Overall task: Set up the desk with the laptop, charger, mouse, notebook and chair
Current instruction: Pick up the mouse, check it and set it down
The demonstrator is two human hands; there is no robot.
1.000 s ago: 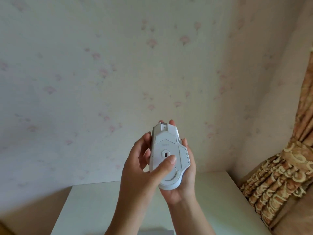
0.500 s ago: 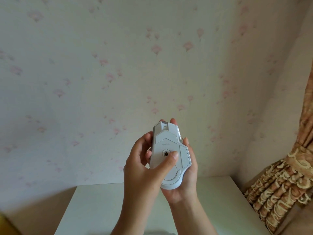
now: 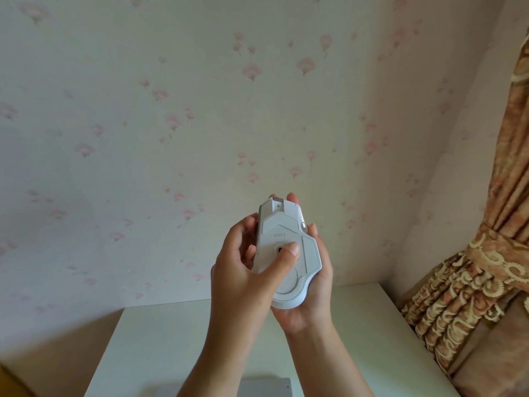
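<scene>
Above the white surface (image 3: 177,339), both hands clasp the upturned pale-grey plastic mouse (image 3: 286,253), right hand (image 3: 309,296) cradling, left hand (image 3: 243,279) thumbing its underside; a loosened cradle could drop it.

The mouse (image 3: 287,253), held underside up, carries one small grey marking, "G502 X", printed just above the tip of the left hand's (image 3: 243,270) thumb and between the fingers of both hands. No other text is legible.

mouse (image 3: 287,255) white | desk (image 3: 160,348) white | wallpaper (image 3: 171,124) pink floral | curtain (image 3: 486,267) orange-cream
</scene>
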